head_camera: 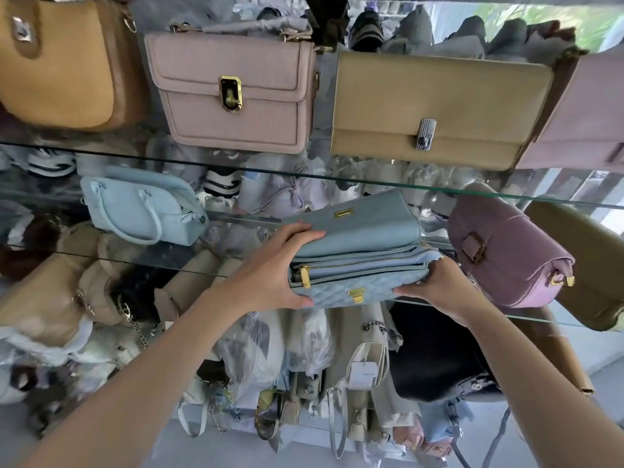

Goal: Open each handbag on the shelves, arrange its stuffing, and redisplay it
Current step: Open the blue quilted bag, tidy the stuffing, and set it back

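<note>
Glass shelves (236,171) crowded with handbags fill the head view: a pink flap bag (236,92) and a tan clutch (435,106) on the upper level, a pale blue handled bag (141,207) and a mauve bag (506,255) on the one below. Between those two, at the lower shelf's front edge, is the blue quilted handbag (358,265) — flap thrown back, zipped compartments showing. The left grip (273,275) clamps its left end, thumb on the quilted front and fingers over the flap, while the right grip (435,292) wraps round its right end.
</note>
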